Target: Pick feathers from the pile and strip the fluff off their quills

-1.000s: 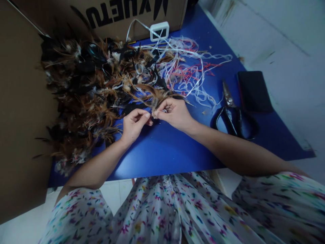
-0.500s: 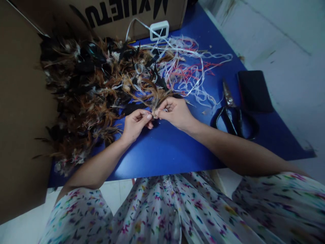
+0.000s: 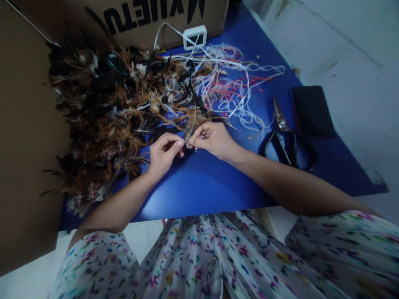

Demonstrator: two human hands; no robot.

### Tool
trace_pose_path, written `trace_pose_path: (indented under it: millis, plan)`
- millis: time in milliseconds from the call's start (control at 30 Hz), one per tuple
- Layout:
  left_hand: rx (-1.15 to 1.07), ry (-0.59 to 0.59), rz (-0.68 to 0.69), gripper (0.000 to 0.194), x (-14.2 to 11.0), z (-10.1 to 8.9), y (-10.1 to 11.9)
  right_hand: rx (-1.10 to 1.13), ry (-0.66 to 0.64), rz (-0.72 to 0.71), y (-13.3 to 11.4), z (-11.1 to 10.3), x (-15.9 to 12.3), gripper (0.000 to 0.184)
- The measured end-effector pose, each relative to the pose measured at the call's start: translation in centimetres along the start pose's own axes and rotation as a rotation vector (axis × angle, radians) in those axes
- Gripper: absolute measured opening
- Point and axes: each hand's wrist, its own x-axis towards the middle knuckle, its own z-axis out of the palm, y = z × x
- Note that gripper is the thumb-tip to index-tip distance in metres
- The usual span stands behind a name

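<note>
Two-handed, holds a small bunch of brown feathers (image 3: 194,118) low over the middle of a blue table (image 3: 199,182). Grips its bound, pale base between thumb and fingers of the right hand (image 3: 215,139), with a small whitish loop showing among those fingers. Presses thumb to forefinger on the left hand (image 3: 163,153), just beside that base; cannot tell, at this size, whether around a thin strand.

Has a large heap of brown and black feathers (image 3: 106,112) spread to the left, reaching close to the left hand. Beyond the right hand, shows a loose tangle of white ribbon (image 3: 240,109) mixed with red strands (image 3: 230,88). Farther right, has black-handled scissors (image 3: 282,124) lying with blades pointing away, near a flat black rectangular object (image 3: 312,111). At the back, includes a white-framed device (image 3: 195,38) in front of a cardboard box (image 3: 168,31) with black lettering. At the near edge, shows flower-patterned clothing (image 3: 193,253).
</note>
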Motion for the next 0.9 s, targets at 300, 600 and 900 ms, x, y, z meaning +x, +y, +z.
trace_pose_path:
  millis: [300, 600, 900]
  plan:
    - [-0.008, -0.02, 0.16, 0.002, -0.09, 0.09, 0.2, 0.075, -0.047, 0.06, -0.57, 0.4, -0.16, 0.03]
    - [-0.108, -0.046, 0.064, 0.009, -0.27, 0.23, 0.48, 0.179, -0.093, 0.12, -0.52, 0.58, -0.18, 0.033]
    - [-0.099, -0.03, 0.007, 0.018, -0.2, 0.31, 0.49, 0.206, -0.121, 0.147, -0.26, 0.4, -0.26, 0.038]
